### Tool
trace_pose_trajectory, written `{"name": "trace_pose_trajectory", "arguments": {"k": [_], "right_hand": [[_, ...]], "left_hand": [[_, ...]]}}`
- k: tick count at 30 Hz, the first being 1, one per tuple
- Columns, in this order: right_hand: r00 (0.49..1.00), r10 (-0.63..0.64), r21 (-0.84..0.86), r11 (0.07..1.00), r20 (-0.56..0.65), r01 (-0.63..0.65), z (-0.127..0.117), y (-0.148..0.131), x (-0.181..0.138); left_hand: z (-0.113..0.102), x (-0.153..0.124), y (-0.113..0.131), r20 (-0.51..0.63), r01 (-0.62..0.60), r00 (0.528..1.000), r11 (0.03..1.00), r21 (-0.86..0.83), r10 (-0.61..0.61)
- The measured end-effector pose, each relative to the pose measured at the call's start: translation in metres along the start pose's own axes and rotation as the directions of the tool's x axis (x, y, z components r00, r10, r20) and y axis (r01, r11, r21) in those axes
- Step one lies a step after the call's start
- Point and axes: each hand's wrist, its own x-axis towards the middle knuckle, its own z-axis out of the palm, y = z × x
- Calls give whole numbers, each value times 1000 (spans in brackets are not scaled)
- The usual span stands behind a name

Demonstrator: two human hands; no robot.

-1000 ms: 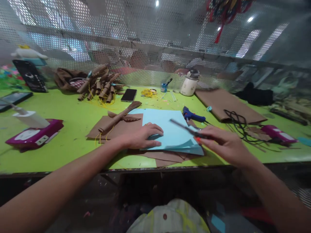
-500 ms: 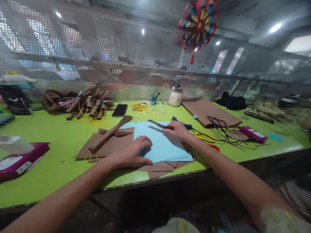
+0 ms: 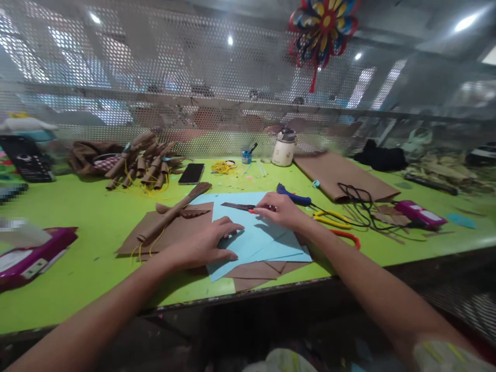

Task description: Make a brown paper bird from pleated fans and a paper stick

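Observation:
Light blue paper sheets [image 3: 267, 240] lie in front of me. My left hand [image 3: 217, 243] rests on their left part, fingers spread and thumb apart, holding nothing. Over the paper, my right hand [image 3: 281, 212] grips dark-bladed scissors [image 3: 237, 206] with a bit of red at the handle. The blades point left and look closed; most of the handle is hidden by my fingers. Left of the paper, a rolled brown paper bundle [image 3: 166, 217] with a fringed end and yellow string lies on brown sheets [image 3: 143, 227]. More brown paper [image 3: 251, 274] shows beneath the blue sheets.
Brown rolls [image 3: 153, 170] pile at the back left beside a phone [image 3: 191, 174]. A bottle [image 3: 283, 149] stands at the back. To the right lie a blue-handled tool [image 3: 296, 197], yellow handles [image 3: 333, 219], a red handle [image 3: 351, 237], black cord and a purple power strip [image 3: 422, 214].
The scissors have swung to point more nearly left and moved closer to me. The blue sheets have shifted, with one corner now reaching nearer the front edge by my left hand.

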Motion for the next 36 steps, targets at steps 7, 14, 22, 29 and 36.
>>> {"name": "trace_pose_trajectory", "arguments": {"k": [7,14,22,29,36], "right_hand": [[954,-174,81,984,244,158,-13,-11,-9],[973,77,485,857,217,-176,-25,-7,-9],[878,472,900,343,83,-269,2,-21,-3],[913,407,930,325,24,-170,-2,-34,-9],[992,-12,975,185,129,-125,-34,-22,-19]], "left_hand": [[-7,0,-8,7,115,993,964,-238,-117],[-24,1,-11,-239,62,916,704,-707,-321],[-24,23,9,-297,-267,887,133,-955,-355],[1,55,29,-271,-304,820,18,-953,-503],[0,51,19,-183,-246,880,-91,-965,-438]]}}
